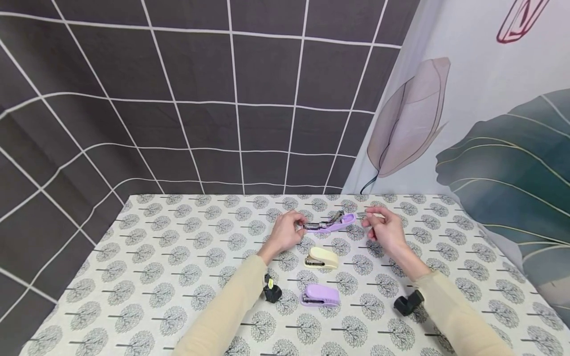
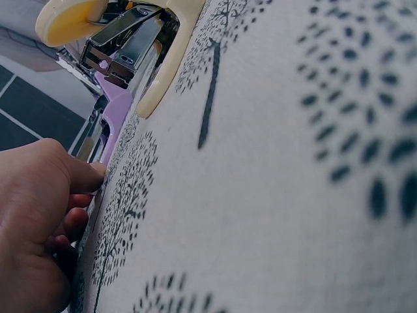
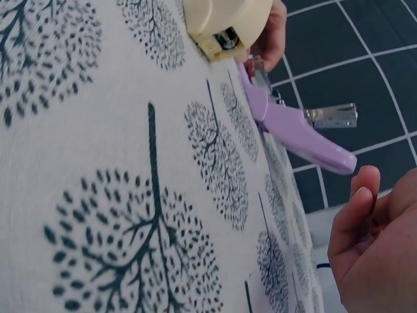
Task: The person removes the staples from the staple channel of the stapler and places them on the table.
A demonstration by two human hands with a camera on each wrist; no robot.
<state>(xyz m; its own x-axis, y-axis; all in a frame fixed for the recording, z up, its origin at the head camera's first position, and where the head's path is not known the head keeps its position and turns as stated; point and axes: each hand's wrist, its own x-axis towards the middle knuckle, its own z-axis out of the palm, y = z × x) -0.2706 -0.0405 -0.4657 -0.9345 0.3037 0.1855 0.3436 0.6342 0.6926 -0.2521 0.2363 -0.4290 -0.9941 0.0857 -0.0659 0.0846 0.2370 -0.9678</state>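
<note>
A purple stapler lies opened out on the tablecloth, its purple cover folded to the right and its metal magazine exposed. My left hand pinches the stapler's left end between thumb and fingers. Just off the cover's right tip, my right hand has thumb and forefinger together on a small grey strip of staples. In the right wrist view that strip is hidden behind the fingers, and the purple cover points toward them. A cream stapler sits closer to me than the opened one.
A second purple stapler, closed, lies nearest me between the forearms. The tree-print tablecloth covers the table. Behind it hangs a dark cloth with a white grid, with a leaf-patterned curtain at the right.
</note>
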